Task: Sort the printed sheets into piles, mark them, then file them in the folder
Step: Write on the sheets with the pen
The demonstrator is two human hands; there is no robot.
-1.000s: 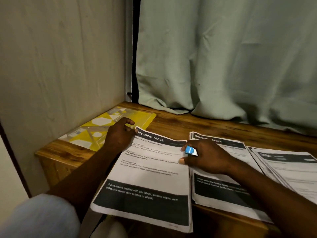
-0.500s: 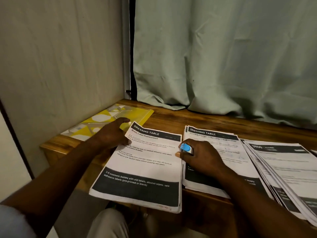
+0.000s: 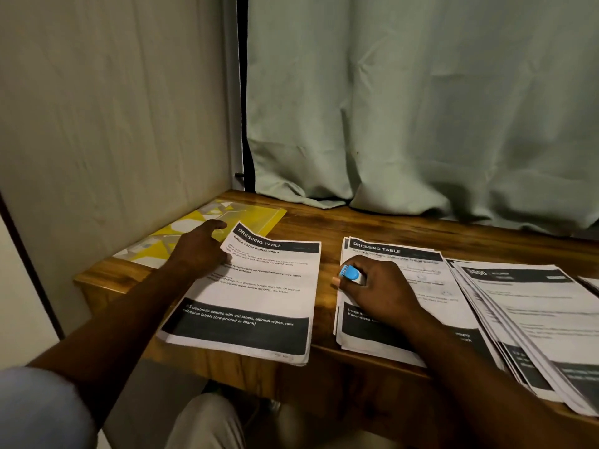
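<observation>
Three piles of printed sheets lie on the wooden table point(image 3: 324, 228). My left hand point(image 3: 197, 251) pinches the upper left corner of the left pile point(image 3: 259, 303), headed "DRESSING TABLE", and that corner is curled up. My right hand point(image 3: 379, 290) rests on the middle pile point(image 3: 421, 286) and grips a small blue-capped marker point(image 3: 350, 274). A fanned right pile point(image 3: 534, 319) lies beside it. The yellow patterned folder point(image 3: 194, 228) lies flat at the table's left rear, partly under my left hand.
A pale wall stands at the left and a green curtain point(image 3: 421, 108) hangs behind, its hem resting on the table's back. The piles overhang the table's front edge. My knees show below it.
The view has shifted slightly. My left hand has lifted the left pile's top corner a little more. My right hand stays on the middle pile with the marker.
</observation>
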